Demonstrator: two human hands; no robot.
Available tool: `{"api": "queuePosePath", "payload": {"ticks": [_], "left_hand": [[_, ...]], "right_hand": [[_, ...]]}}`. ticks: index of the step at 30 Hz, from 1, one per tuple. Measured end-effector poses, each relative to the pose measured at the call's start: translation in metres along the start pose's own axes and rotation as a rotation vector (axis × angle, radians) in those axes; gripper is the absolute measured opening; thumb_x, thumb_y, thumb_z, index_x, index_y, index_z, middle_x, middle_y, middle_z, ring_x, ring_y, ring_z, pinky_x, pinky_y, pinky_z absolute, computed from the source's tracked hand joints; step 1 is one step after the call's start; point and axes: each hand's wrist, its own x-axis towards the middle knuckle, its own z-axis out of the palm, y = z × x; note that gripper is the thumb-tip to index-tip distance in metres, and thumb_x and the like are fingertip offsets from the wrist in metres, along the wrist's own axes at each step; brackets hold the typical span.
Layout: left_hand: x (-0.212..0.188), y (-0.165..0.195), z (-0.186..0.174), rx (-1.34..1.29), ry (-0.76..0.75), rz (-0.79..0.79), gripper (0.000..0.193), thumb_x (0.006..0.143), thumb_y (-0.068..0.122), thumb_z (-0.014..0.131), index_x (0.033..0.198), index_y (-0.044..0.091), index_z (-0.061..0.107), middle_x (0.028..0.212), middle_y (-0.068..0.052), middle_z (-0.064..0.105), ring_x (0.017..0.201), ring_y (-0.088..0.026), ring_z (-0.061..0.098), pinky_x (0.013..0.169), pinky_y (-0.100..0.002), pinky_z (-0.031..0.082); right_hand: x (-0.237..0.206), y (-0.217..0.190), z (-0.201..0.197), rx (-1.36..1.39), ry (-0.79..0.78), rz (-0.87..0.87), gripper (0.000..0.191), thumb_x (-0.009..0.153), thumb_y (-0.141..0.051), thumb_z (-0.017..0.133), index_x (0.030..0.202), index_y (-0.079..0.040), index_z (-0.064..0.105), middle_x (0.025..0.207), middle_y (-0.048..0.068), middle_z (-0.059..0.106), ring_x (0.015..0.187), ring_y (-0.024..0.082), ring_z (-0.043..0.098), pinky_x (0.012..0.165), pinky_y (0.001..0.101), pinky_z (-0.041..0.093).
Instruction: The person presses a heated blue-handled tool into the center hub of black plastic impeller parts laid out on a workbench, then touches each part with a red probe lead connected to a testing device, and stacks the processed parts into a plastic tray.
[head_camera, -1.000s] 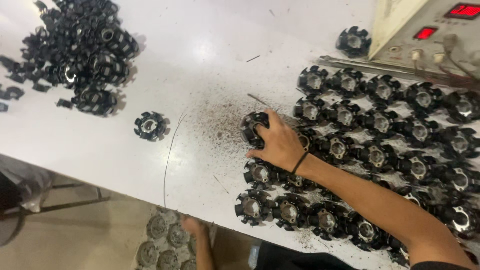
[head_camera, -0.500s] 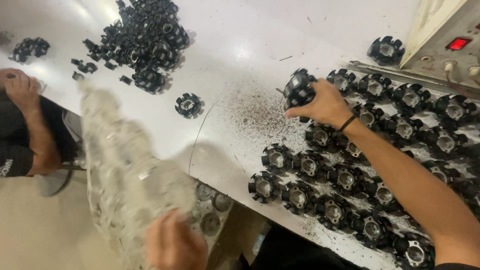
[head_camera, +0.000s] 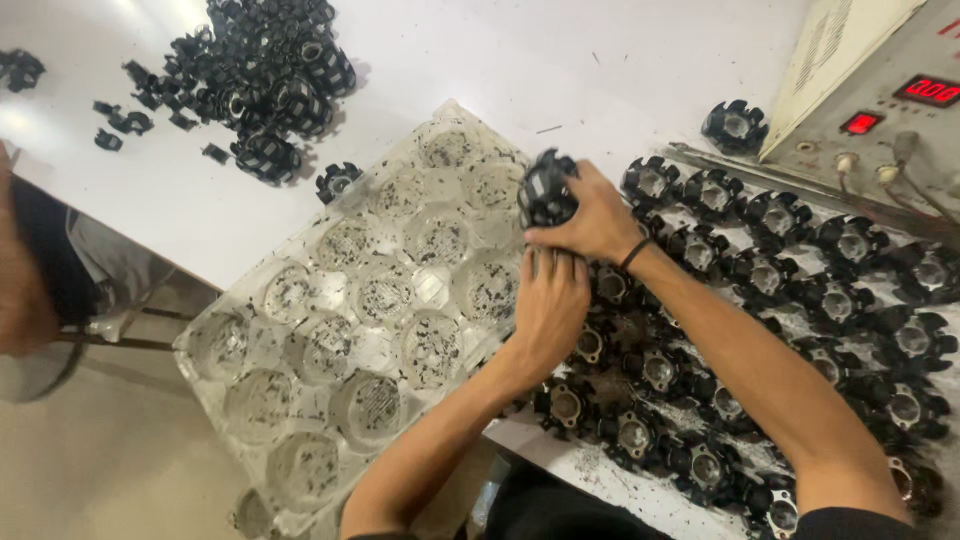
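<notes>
Head view shows right hand (head_camera: 598, 218) fingers clamped around a black toothed round plastic part (head_camera: 547, 190) above the clear dimpled plastic tray (head_camera: 300, 340), left hand (head_camera: 550, 305) flat, steadying its edge.

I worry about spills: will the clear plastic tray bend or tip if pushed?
The clear plastic tray looks thin and probably flexes. Its near end overhangs the white table, so it may tip. Black crumbs in its cups could scatter. The left hand rests at its edge.
</notes>
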Motion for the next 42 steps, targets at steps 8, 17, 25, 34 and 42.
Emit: {"api": "queuePosePath", "payload": {"ticks": [8,17,25,34,42], "left_hand": [[-0.062,-0.036,-0.004,-0.189,-0.36,0.171,0.055,0.079,0.023,0.071,0.123,-0.009,0.062,0.156,-0.033,0.034,0.137,-0.048,0.044,0.109,-0.054,0.04],[-0.048,-0.048,-0.002,-0.212,-0.392,0.104,0.048,0.083,0.027,0.07,0.107,-0.014,0.069,0.16,-0.032,0.029,0.145,-0.044,0.036,0.118,-0.051,0.034],[0.009,-0.13,-0.008,-1.063,-0.282,-0.336,0.047,0.102,0.035,0.048,0.114,-0.005,0.069,0.154,-0.022,0.041,0.142,-0.036,0.045,0.119,-0.048,0.043],[0.048,-0.222,0.005,0.017,-0.106,-0.382,0.069,0.101,0.055,0.057,0.121,-0.012,0.06,0.162,-0.029,0.028,0.146,-0.047,0.033,0.117,-0.056,0.031],[0.069,-0.203,0.012,-0.03,-0.106,-0.37,0.086,0.086,0.062,0.062,0.151,0.008,0.043,0.166,-0.023,0.021,0.146,-0.043,0.024,0.109,-0.064,0.027]], "right_hand": [[0.042,0.001,0.031,-0.274,-0.351,0.148,0.075,0.063,-0.076,0.079,0.102,-0.012,0.079,0.103,0.016,0.063,0.094,0.032,0.065,0.076,0.0432,0.055],[0.132,-0.068,0.036,-0.619,-0.411,0.1,0.076,0.076,-0.082,0.066,0.098,-0.01,0.077,0.1,0.014,0.072,0.1,0.03,0.069,0.11,0.0506,0.04],[0.163,-0.05,0.036,0.118,-0.208,-0.15,0.084,0.083,-0.062,0.063,0.151,-0.016,0.044,0.165,0.021,0.021,0.137,0.04,0.037,0.111,0.0519,0.035],[0.09,-0.039,0.006,-0.432,-0.27,-0.189,0.065,0.107,-0.053,0.032,0.164,-0.023,0.022,0.17,0.01,0.018,0.156,0.028,0.018,0.125,0.0547,0.015],[0.108,-0.037,-0.005,-0.525,-0.324,-0.185,0.059,0.1,-0.046,0.042,0.155,-0.023,0.038,0.165,0.009,0.029,0.153,0.027,0.026,0.125,0.0569,0.01]]}}
